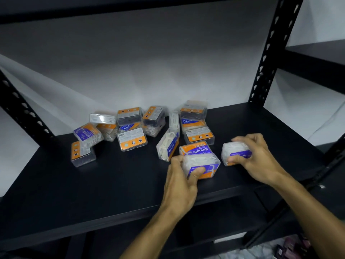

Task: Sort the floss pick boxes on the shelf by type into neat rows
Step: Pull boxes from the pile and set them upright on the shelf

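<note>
Several clear floss pick boxes with orange and purple labels lie jumbled on a black shelf (pixel 93 187). My left hand (pixel 182 182) grips a "Smooth" box (pixel 201 161) at the shelf's front middle, thumb on its near face. My right hand (pixel 255 156) grips a second "Smooth" box (pixel 234 152) just to the right, fingers curled over its top. A "Round" box (pixel 168 145) leans on its side left of my left hand. Further boxes are heaped behind, such as one label-up (pixel 132 139) and a stack at the back right (pixel 194 111).
A black perforated upright (pixel 268 47) stands at the shelf's right rear, another upright (pixel 22 109) at the left. A grey wall lies behind the pile. A second shelf unit (pixel 317 58) is at the far right. The shelf's front left is bare black surface.
</note>
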The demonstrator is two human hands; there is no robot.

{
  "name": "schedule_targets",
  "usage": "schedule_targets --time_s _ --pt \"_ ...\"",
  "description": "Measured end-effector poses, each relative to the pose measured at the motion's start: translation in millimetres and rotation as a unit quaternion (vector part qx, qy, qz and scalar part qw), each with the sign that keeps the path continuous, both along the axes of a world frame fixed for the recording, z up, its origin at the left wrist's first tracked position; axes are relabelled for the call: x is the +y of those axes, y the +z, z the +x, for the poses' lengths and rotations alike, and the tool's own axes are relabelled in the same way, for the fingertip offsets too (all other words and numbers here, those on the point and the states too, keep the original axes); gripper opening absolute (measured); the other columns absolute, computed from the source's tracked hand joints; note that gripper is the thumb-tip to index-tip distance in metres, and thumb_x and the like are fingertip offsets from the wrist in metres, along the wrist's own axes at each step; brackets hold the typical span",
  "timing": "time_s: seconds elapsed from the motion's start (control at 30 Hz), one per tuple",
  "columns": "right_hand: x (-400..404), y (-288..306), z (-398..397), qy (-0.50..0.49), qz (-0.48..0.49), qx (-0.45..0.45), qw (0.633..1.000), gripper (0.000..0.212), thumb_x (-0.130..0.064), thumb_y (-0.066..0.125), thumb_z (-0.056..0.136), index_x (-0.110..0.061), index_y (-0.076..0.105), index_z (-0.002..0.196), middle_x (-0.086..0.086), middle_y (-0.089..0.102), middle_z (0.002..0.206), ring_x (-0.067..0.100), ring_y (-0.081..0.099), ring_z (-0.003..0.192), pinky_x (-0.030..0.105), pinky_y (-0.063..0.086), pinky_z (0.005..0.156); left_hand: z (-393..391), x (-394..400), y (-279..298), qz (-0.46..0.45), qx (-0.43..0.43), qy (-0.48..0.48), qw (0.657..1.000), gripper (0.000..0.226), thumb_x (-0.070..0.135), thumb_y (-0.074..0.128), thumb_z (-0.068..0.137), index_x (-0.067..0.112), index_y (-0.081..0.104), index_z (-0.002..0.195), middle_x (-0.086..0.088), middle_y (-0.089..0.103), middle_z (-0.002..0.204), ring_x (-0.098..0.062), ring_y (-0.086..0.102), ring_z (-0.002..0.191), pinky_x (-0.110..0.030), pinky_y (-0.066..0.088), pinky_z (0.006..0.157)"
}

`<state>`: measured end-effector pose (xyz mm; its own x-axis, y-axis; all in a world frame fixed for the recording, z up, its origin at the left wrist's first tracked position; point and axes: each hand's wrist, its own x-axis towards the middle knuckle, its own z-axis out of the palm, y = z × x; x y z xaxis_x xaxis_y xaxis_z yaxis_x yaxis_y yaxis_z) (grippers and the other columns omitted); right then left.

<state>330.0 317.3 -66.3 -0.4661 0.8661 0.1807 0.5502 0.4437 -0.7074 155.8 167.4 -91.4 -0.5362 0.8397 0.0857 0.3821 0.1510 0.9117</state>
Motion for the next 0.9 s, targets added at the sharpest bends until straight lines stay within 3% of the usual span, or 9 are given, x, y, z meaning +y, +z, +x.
schedule_targets --time_s 0.1,0.23,0.4,0.53,0.73,0.9 --pt "3 -2 4 0.025 -0.003 -0.013 1.0 0.055 -0.016 0.077 0.076 -0.023 0.057 0.126 0.0 0.034 0.12 0.017 0.036 0.121 0.024 0.031 0.101 6 0 -4 -0.011 0.138 0.058 0.989 0.044 0.046 0.074 0.08 0.028 0.057 0.116 0.013 0.053 0.115 -0.006 0.047 0.107 -0.024 0.046 0.088" --pt "8 2 6 0.045 -0.011 -0.032 0.998 0.057 -0.01 0.071 0.082 -0.022 0.051 0.134 0.0 0.036 0.121 0.015 0.041 0.116 0.025 0.037 0.1 8 7 0 -0.036 0.199 0.084 0.976 0.052 0.05 0.073 0.079 0.028 0.06 0.125 0.01 0.054 0.119 -0.011 0.049 0.111 -0.032 0.051 0.086" --pt "11 5 7 0.043 -0.01 -0.036 0.998 0.057 -0.007 0.069 0.084 -0.019 0.048 0.136 -0.003 0.037 0.122 0.012 0.047 0.111 0.023 0.042 0.091 10 19 8 -0.071 0.223 0.097 0.967 0.057 0.053 0.069 0.081 0.026 0.055 0.129 0.007 0.055 0.126 -0.012 0.046 0.122 -0.035 0.049 0.089" --pt "14 7 7 0.047 -0.002 -0.043 0.998 0.053 -0.004 0.067 0.084 -0.017 0.049 0.133 -0.003 0.038 0.121 0.014 0.048 0.112 0.029 0.046 0.094 13 25 12 -0.086 0.235 0.103 0.963 0.057 0.057 0.068 0.081 0.026 0.054 0.127 0.007 0.056 0.127 -0.014 0.047 0.122 -0.037 0.048 0.087" --pt "20 9 8 0.049 0.005 -0.047 0.998 0.053 0.0 0.064 0.085 -0.016 0.05 0.133 0.0 0.037 0.13 0.008 0.042 0.111 0.018 0.037 0.092 7 36 15 -0.098 0.25 0.094 0.959 0.06 0.054 0.067 0.084 0.023 0.051 0.132 0.002 0.055 0.13 -0.017 0.048 0.124 -0.037 0.047 0.091" --pt "23 6 6 0.041 0.003 -0.043 0.998 0.054 -0.001 0.064 0.086 -0.016 0.048 0.135 0.002 0.035 0.136 0.008 0.04 0.114 0.018 0.038 0.09 4 38 17 -0.095 0.247 0.084 0.961 0.061 0.054 0.068 0.083 0.023 0.051 0.133 0.002 0.056 0.13 -0.017 0.05 0.123 -0.038 0.048 0.091"
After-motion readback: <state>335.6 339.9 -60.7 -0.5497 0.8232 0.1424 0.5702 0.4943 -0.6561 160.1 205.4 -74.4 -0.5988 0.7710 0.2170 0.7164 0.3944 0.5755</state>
